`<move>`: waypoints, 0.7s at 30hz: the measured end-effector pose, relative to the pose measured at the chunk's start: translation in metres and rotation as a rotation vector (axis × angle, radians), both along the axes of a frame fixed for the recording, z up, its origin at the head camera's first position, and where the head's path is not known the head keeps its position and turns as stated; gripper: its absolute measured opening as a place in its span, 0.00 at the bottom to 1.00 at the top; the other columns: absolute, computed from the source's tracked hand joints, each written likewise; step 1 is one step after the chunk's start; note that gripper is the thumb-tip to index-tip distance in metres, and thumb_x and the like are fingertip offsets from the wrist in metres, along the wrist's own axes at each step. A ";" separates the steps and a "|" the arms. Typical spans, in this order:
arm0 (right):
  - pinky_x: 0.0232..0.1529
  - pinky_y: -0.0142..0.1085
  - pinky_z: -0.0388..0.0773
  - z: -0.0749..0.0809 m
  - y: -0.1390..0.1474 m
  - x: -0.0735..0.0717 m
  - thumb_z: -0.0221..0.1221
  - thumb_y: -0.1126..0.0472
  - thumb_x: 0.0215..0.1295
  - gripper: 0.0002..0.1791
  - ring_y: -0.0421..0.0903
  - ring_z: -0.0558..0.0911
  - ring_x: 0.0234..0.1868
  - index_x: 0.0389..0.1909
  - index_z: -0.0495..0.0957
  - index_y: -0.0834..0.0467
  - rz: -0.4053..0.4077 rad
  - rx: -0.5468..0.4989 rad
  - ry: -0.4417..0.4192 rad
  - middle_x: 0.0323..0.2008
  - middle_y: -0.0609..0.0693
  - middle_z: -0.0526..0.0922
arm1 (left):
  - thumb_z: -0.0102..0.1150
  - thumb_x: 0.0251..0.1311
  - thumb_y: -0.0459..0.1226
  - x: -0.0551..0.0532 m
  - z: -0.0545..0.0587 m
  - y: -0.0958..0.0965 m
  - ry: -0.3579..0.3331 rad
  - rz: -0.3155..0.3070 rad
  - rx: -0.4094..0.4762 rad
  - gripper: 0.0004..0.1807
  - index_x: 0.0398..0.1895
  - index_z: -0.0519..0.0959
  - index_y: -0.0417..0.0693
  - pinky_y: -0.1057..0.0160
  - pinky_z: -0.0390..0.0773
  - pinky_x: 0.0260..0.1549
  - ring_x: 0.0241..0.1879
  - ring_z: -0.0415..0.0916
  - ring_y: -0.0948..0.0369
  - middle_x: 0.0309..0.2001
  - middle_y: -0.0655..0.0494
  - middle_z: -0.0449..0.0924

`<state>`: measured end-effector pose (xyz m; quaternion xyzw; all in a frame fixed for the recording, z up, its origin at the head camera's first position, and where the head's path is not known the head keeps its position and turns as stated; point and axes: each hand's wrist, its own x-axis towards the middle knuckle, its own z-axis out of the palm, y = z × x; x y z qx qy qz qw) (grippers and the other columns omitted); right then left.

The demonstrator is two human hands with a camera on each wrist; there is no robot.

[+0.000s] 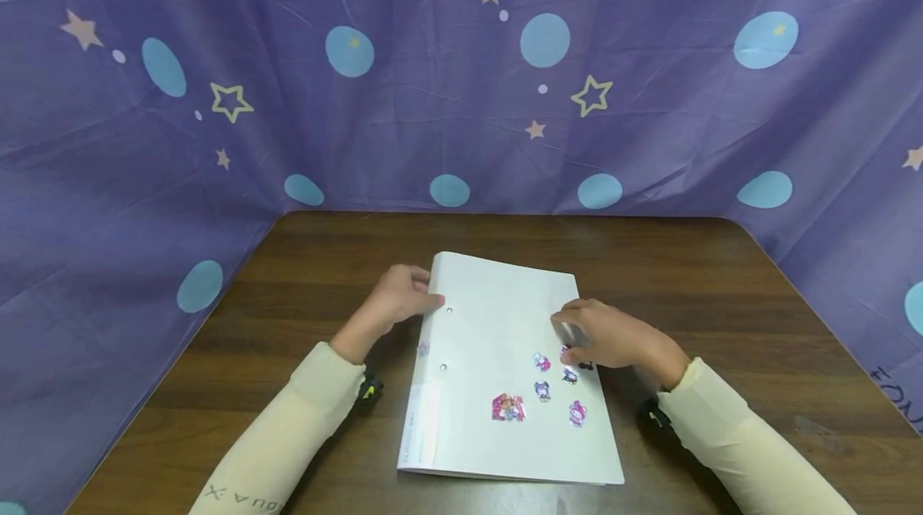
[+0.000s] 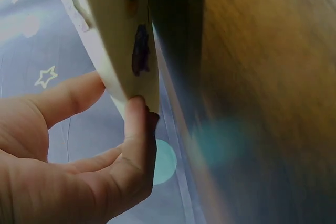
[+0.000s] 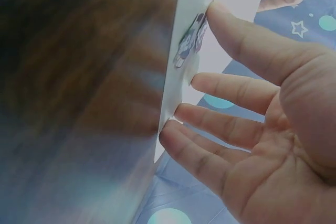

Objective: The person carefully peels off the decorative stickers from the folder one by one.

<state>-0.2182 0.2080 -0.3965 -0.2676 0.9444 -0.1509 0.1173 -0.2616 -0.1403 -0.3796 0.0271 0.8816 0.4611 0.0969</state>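
Observation:
A white ring binder (image 1: 497, 323) lies closed on the table, its spine to the left. Small shiny cartoon stickers (image 1: 578, 413) dot the lower right of its cover, along with a larger pink sticker (image 1: 508, 408). At the upper spine, my left hand (image 1: 392, 299) grips the binder between thumb and fingers. My right hand (image 1: 606, 332) rests on the cover near the right edge, fingers spread and fairly straight, fingertips touching the surface. Beside its thumb, in the right wrist view, are dark-and-white stickers (image 3: 189, 43). Some stickers are partly hidden under this hand.
The brown wooden table (image 1: 721, 283) extends around the binder on all sides. A purple curtain (image 1: 433, 138) with stars and blue ovals hangs behind and beside it. Dark wrist cameras show under both pale sleeves (image 1: 303, 411).

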 end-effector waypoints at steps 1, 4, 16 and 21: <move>0.65 0.57 0.72 0.000 0.000 0.000 0.71 0.50 0.64 0.34 0.62 0.69 0.70 0.68 0.74 0.60 -0.003 0.002 0.001 0.69 0.62 0.72 | 0.71 0.60 0.35 -0.001 0.000 -0.001 -0.008 0.004 0.021 0.31 0.63 0.73 0.28 0.50 0.83 0.50 0.46 0.84 0.48 0.48 0.37 0.85; 0.65 0.57 0.72 0.001 -0.001 0.001 0.71 0.50 0.64 0.35 0.63 0.70 0.69 0.68 0.74 0.61 -0.003 0.007 0.007 0.68 0.62 0.72 | 0.70 0.60 0.35 -0.003 -0.001 -0.003 -0.032 0.012 0.071 0.29 0.61 0.74 0.26 0.49 0.82 0.53 0.48 0.84 0.47 0.49 0.36 0.84; 0.64 0.57 0.73 0.001 -0.002 0.002 0.71 0.51 0.64 0.36 0.63 0.71 0.68 0.70 0.73 0.61 -0.036 0.028 0.011 0.69 0.63 0.71 | 0.71 0.58 0.29 -0.002 0.006 0.000 -0.122 0.001 0.245 0.29 0.61 0.72 0.29 0.52 0.87 0.42 0.42 0.84 0.51 0.52 0.37 0.80; 0.64 0.56 0.73 0.000 -0.001 0.000 0.71 0.52 0.65 0.37 0.62 0.72 0.69 0.70 0.72 0.61 -0.031 0.032 0.020 0.70 0.64 0.70 | 0.72 0.55 0.26 0.000 0.010 0.001 -0.172 -0.004 0.295 0.33 0.64 0.70 0.31 0.52 0.87 0.38 0.39 0.84 0.51 0.56 0.36 0.77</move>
